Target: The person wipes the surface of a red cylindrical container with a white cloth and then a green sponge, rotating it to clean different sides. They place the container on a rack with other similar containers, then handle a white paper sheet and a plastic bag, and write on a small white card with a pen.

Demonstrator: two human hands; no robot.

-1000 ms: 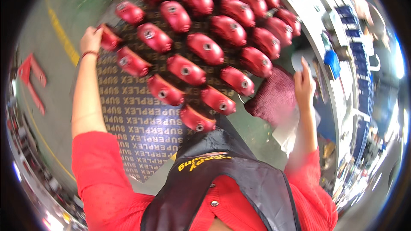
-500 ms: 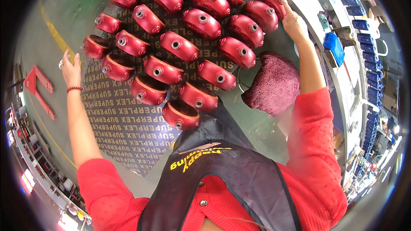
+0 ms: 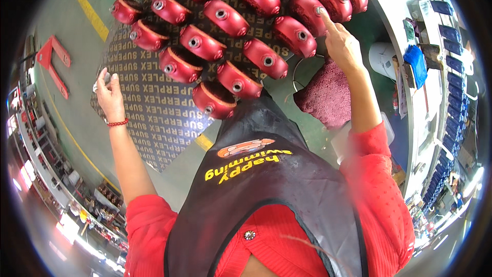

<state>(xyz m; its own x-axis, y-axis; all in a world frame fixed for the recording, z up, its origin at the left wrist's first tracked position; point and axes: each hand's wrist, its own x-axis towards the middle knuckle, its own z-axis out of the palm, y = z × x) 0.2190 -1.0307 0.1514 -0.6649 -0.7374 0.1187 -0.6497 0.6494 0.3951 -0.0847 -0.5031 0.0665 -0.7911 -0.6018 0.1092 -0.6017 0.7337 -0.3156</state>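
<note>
Many glossy red, rounded ring-like shells (image 3: 225, 18) stand in slanting rows on a dark printed board (image 3: 169, 118). Each bears a small grey round fitting on its side, and several show an open rim. My right hand (image 3: 343, 46) reaches to the right side of the group; its outstretched index finger is at the fitting of one red shell (image 3: 306, 13), seemingly touching it. At the board's left edge, my left hand (image 3: 110, 95) has its fingers apart and loosely bent, with nothing visible in them. A red bead bracelet (image 3: 117, 123) circles that wrist.
A pink speckled cushion (image 3: 328, 97) lies right of the board, near a white bucket (image 3: 383, 59). A metal workbench edge (image 3: 394, 15) runs along the right, with a blue item (image 3: 416, 66) on it. On the left floor lies a red forked pallet jack (image 3: 54, 61).
The view has shifted, so the shells sit higher in the picture. My right hand has moved from the far-right shell to a nearer one, index finger extended. My left hand stays beside the board.
</note>
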